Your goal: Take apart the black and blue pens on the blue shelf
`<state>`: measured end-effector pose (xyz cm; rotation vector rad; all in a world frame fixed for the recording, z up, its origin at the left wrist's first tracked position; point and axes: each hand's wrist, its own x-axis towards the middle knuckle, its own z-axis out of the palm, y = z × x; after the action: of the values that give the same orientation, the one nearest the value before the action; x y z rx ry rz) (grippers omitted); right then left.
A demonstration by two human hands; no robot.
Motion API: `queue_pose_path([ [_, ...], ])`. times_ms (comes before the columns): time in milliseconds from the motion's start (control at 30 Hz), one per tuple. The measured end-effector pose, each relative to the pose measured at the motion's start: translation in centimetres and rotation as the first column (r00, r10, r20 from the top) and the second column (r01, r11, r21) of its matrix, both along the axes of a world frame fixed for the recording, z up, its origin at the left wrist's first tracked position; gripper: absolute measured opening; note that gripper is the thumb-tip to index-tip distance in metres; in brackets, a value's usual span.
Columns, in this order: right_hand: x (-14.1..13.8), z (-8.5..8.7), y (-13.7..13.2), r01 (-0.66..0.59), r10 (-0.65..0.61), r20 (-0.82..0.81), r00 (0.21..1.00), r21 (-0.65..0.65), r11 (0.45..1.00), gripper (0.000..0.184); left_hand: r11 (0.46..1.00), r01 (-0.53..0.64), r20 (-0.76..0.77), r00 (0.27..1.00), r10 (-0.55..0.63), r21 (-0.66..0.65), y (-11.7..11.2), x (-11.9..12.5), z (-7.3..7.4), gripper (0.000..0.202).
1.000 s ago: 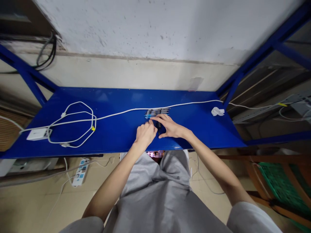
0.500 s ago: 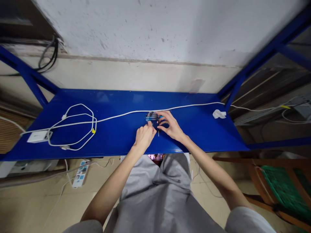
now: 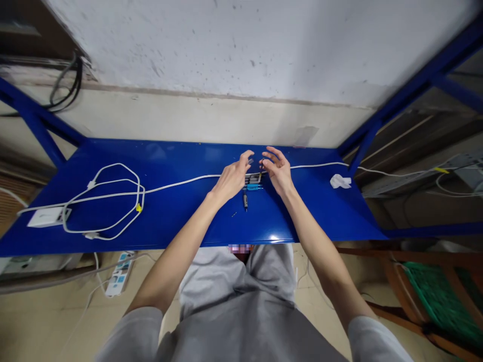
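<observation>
- Clock centre = pen row; 12 = wall side.
- Left hand (image 3: 231,180), bare: at 9 o'clock, covering the row's near end, fingers half curled, small greyish bit at fingertips; cannot tell if gripped. Half a second ago it was a loose fist lower, toward 7.
- Right hand (image 3: 279,173), bare: at 3 o'clock, thumb and finger pinching a thin dark stick-like piece (image 3: 261,166), tilted near upright above the row; other fingers spread. Earlier it was arched lower, around the dark pen.
- Row of slim black-and-grey pens (image 3: 253,179): side by side on the blue metal table (image 3: 181,211), partly hidden by left hand; light-blue pen (image 3: 254,187) on its 6 o'clock edge.
- Single grey-and-black pen (image 3: 245,201): lies alone at 7 o'clock, pointing 12-to-6, now untouched and in plain sight; was between the hands before.
- Tiny specks (image 3: 234,214): 7 o'clock, further out, now uncovered.
- Thin white cable (image 3: 181,184): runs 9 to 3, passing behind hands; same as earlier.
- Crumpled white tissue (image 3: 340,181): 3 o'clock, well apart, unmoved.
</observation>
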<state>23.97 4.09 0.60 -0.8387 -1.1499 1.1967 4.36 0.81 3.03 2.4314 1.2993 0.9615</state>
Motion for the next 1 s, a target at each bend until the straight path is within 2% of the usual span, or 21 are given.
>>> queue_pose_path([
  [67, 0.2, -0.5, 0.0, -0.002, 0.002, -0.020, 1.000, -0.015, 1.000, 0.062, 0.997, 0.064, 0.016, 0.998, -0.065, 0.052, 0.5, 0.4, -0.8, 0.040],
  [167, 0.6, -0.9, -0.4, -0.008, 0.008, -0.016, 1.000, -0.010, 1.000, 0.059, 0.990, 0.086, -0.031, 0.996, -0.083, 0.109, 0.1, 0.8, -1.8, 0.029],
  [400, 0.3, -1.4, -0.9, 0.112, -0.111, -0.028, 0.993, 0.020, 0.994, 0.049, 0.984, 0.134, -0.088, 0.988, -0.124, 0.116, -1.3, 1.2, -2.8, 0.027],
  [567, 0.1, -1.6, -0.7, 0.241, -0.243, 0.009, 0.970, 0.095, 0.966, 0.048, 0.992, 0.082, -0.032, 0.996, -0.079, 0.097, -0.9, 1.1, -3.2, 0.024],
  [733, -0.1, -1.2, -1.0, 0.311, -0.328, 0.077, 0.942, 0.174, 0.934, 0.043, 0.998, 0.033, -0.019, 0.999, -0.032, 0.051, -0.3, 0.7, -3.5, 0.023],
  [1000, 0.4, -1.8, -0.6, 0.335, -0.360, 0.114, 0.926, 0.187, 0.923, 0.043, 0.999, 0.047, -0.026, 0.999, -0.047, 0.015, -0.2, 0.7, -3.6, 0.023],
])
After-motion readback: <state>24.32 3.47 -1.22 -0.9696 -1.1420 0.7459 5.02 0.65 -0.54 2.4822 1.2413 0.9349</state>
